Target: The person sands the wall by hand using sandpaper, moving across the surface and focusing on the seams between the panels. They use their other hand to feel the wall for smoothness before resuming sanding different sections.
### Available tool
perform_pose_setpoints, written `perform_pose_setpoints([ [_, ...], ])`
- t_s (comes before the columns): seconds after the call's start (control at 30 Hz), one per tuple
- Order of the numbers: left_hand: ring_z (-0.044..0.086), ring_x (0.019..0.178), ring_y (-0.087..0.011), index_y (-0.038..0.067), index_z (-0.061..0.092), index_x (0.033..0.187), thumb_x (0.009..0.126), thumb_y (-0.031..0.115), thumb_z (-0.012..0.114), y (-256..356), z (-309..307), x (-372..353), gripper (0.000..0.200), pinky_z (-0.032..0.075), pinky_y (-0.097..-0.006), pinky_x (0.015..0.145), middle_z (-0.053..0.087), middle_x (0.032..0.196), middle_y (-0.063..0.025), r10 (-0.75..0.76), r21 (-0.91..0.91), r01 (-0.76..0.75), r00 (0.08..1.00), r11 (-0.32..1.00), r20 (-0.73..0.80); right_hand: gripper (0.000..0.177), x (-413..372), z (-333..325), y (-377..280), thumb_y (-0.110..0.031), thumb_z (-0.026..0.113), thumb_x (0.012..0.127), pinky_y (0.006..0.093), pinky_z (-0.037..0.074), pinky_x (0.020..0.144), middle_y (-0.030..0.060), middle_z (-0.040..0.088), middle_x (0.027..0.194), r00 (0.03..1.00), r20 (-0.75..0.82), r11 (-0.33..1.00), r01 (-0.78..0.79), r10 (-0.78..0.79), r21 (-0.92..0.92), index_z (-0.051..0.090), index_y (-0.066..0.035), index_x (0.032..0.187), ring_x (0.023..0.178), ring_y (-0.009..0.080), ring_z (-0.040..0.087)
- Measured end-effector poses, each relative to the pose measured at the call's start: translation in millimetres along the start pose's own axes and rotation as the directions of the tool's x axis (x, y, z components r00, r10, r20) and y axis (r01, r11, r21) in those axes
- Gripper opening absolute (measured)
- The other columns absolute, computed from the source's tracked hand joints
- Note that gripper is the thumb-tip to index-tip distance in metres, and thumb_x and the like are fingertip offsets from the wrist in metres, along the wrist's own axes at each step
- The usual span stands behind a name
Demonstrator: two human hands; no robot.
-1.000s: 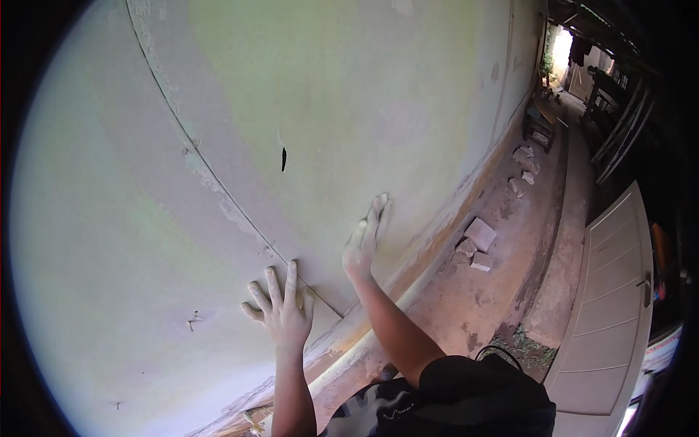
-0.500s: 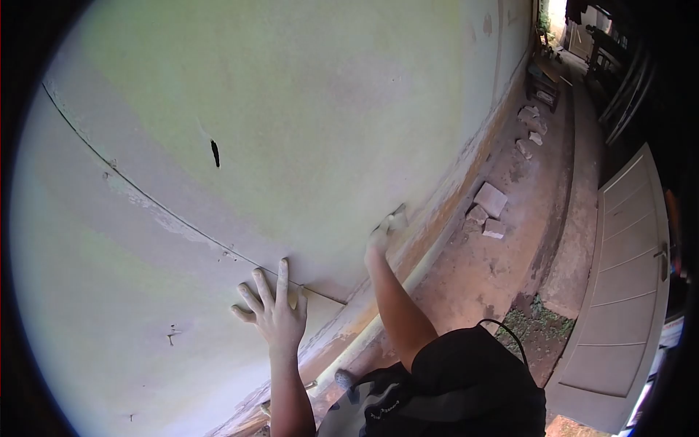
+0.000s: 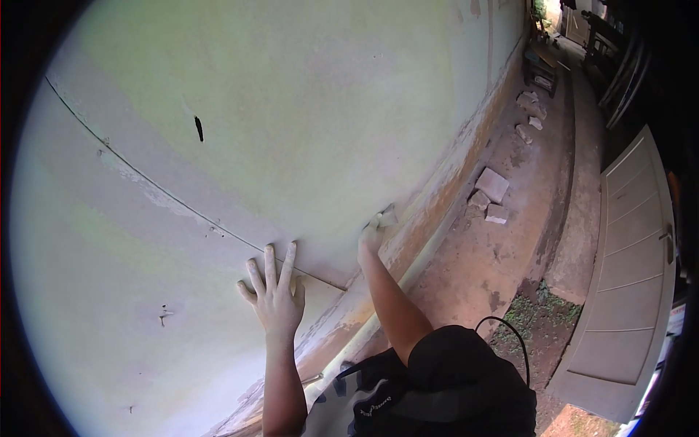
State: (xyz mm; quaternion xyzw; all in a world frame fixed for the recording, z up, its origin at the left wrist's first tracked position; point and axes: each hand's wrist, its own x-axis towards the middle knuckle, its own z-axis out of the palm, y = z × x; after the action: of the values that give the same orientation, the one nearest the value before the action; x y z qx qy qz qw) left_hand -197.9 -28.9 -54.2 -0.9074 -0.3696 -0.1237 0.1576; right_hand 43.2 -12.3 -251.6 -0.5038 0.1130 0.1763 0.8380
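My left hand [image 3: 279,298] lies flat against the pale green and grey wall [image 3: 291,95], fingers spread and coated in whitish dust. Its fingertips reach across a thin dark cable [image 3: 175,197] that runs along the wall. Farther right, my right hand [image 3: 370,237], dusty too, is closed on a small pale flat sheet [image 3: 389,215] that looks like sandpaper. The sheet is against the wall, close to its worn brown lower edge. My hand covers part of the sheet, so its full shape is hidden.
A dark hole [image 3: 199,129] marks the wall. Beside its base, broken blocks [image 3: 492,185] lie on the concrete floor [image 3: 455,269]. A panelled door [image 3: 619,284] stands at the right, near a patch of small plants [image 3: 535,313].
The view has shifted slightly. My right hand, blurred before, shows a little more sharply and has moved slightly left with the sheet. My left hand stays spread on the wall.
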Motion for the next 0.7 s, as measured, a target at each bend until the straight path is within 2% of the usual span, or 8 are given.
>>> perform_pose_setpoints([
  [0.07, 0.024, 0.161, -0.0468, 0.048, 0.038, 0.165, 0.090, 0.030, 0.077, 1, -1, -1, 0.087, 0.010, -0.0779, 0.122, 0.029, 0.178, -0.0037, -0.003, -0.009, 0.003, 1.000, 1.000, -0.018, 0.058, -42, 7, 23, -0.022, 0.040, 0.117, 0.0434, 0.029, 0.129, 0.0301, 0.034, 0.169, 0.837, 0.023, 0.809, 0.536, -0.547, -0.241, 0.028, 0.011, 0.163, 0.159, 0.0423, 0.032],
  [0.17, 0.030, 0.159, -0.0457, 0.050, 0.037, 0.165, 0.090, 0.028, 0.076, 6, -1, 1, 0.087, 0.014, -0.0787, 0.120, 0.032, 0.176, -0.0030, -0.011, -0.015, 0.011, 0.999, 1.000, -0.040, 0.058, -77, 0, 34, -0.025, 0.043, 0.117, 0.0436, 0.035, 0.125, 0.0305, 0.041, 0.165, 0.649, 0.122, 0.596, 0.746, -0.751, -0.297, 0.033, 0.010, 0.162, 0.152, 0.0392, 0.044],
  [0.2, 0.029, 0.159, -0.0461, 0.050, 0.037, 0.165, 0.090, 0.027, 0.076, 7, -1, 1, 0.087, 0.014, -0.0788, 0.120, 0.032, 0.177, -0.0034, -0.020, -0.013, 0.019, 0.999, 1.000, -0.043, 0.058, -68, -2, 60, -0.025, 0.043, 0.117, 0.0436, 0.035, 0.125, 0.0305, 0.041, 0.165, 0.651, 0.112, 0.601, 0.743, -0.751, -0.295, 0.033, 0.010, 0.162, 0.152, 0.0392, 0.044],
  [0.3, 0.028, 0.159, -0.0469, 0.050, 0.037, 0.165, 0.090, 0.027, 0.076, 7, -5, 1, 0.087, 0.013, -0.0791, 0.120, 0.031, 0.177, -0.0039, -0.017, -0.010, 0.016, 1.000, 1.000, -0.013, 0.056, 54, -35, 71, -0.024, 0.044, 0.116, 0.0437, 0.034, 0.125, 0.0317, 0.043, 0.163, 0.957, 0.089, 0.929, 0.290, -0.276, -0.230, 0.038, 0.009, 0.160, 0.152, 0.0393, 0.044],
  [0.33, 0.028, 0.159, -0.0469, 0.050, 0.037, 0.165, 0.090, 0.027, 0.076, 5, -1, 1, 0.087, 0.013, -0.0791, 0.120, 0.031, 0.177, -0.0039, -0.019, -0.006, 0.019, 1.000, 1.000, -0.016, 0.055, 65, -36, 93, -0.024, 0.044, 0.116, 0.0438, 0.034, 0.125, 0.0321, 0.044, 0.163, 0.991, 0.099, 0.972, 0.106, -0.087, -0.208, 0.039, 0.009, 0.159, 0.152, 0.0393, 0.044],
  [0.43, 0.017, 0.162, -0.0498, 0.046, 0.039, 0.165, 0.088, 0.030, 0.080, 0, 7, 0, 0.090, 0.006, -0.0771, 0.123, 0.025, 0.179, -0.0082, 0.054, 0.031, -0.052, 0.994, 0.998, -0.096, 0.063, 72, -28, 77, -0.034, 0.040, 0.118, 0.0455, 0.041, 0.119, 0.0296, 0.046, 0.162, 0.997, -0.072, 0.982, 0.015, -0.029, -0.188, 0.031, 0.009, 0.163, 0.145, 0.0388, 0.051],
  [0.57, 0.025, 0.160, -0.0480, 0.050, 0.037, 0.165, 0.090, 0.029, 0.077, 10, 0, 1, 0.087, 0.010, -0.0800, 0.121, 0.029, 0.178, -0.0036, -0.030, -0.045, 0.030, 1.000, 0.999, -0.009, 0.059, -103, 15, 42, -0.023, 0.042, 0.117, 0.0421, 0.028, 0.130, 0.0269, 0.037, 0.169, 0.853, 0.085, 0.818, 0.518, -0.514, -0.249, 0.027, 0.007, 0.165, 0.159, 0.0373, 0.034],
  [0.7, 0.024, 0.160, -0.0488, 0.050, 0.037, 0.165, 0.089, 0.030, 0.078, 11, 0, 1, 0.088, 0.010, -0.0805, 0.120, 0.029, 0.178, -0.0050, -0.041, -0.020, 0.041, 0.999, 0.999, -0.002, 0.056, -109, 20, 32, -0.021, 0.045, 0.116, 0.0437, 0.023, 0.131, 0.0281, 0.037, 0.168, 0.835, 0.103, 0.799, 0.548, -0.541, -0.248, 0.034, 0.009, 0.161, 0.160, 0.0390, 0.030],
])
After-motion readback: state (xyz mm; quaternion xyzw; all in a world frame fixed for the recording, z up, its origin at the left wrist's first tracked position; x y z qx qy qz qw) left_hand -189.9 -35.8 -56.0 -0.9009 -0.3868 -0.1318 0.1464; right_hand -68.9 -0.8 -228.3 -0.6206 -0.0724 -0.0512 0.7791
